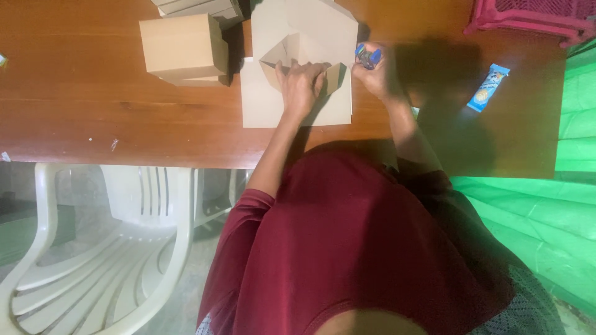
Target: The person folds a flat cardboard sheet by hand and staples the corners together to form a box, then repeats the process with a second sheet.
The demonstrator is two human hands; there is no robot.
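A flat brown paper sheet (pixel 292 37), partly folded into flaps, lies on the wooden table (pixel 124 118). My left hand (pixel 302 84) presses down on a folded flap in the middle of the sheet, fingers spread. My right hand (pixel 377 73) is at the sheet's right edge, closed around a small blue tube-like object (pixel 367 57), perhaps a glue stick. Both forearms reach out from my dark red shirt.
A finished brown paper bag (pixel 183 48) stands left of the sheet, with more stacked behind it (pixel 198 7). A blue wrapped packet (pixel 488 87) lies at the right. A red plastic basket (pixel 534 17) sits top right. A white plastic chair (pixel 105 248) stands below the table edge.
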